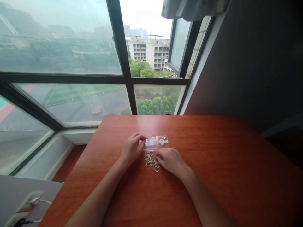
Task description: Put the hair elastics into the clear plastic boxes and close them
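Note:
A small clear plastic box (151,147) lies on the table with its lid (163,143) folded open to the right. My left hand (133,147) is at the box's left edge, thumb and fingers closed on that edge. Just below the box lies a loose cluster of thin pale rings (149,158), some overlapping, several yellowish and some bluish. My right hand (170,160) is at the right side of the cluster, its fingers curled together on a ring that is mostly hidden by the fingertips. A few small items sit inside the box, too small to name.
The reddish-brown wooden table (213,176) spreads widely to both sides. Beyond its far edge stand dark-framed windows (129,80). A wall socket with plugged-in cables (33,201) is at the lower left, and a dark wall (246,69) rises at the right.

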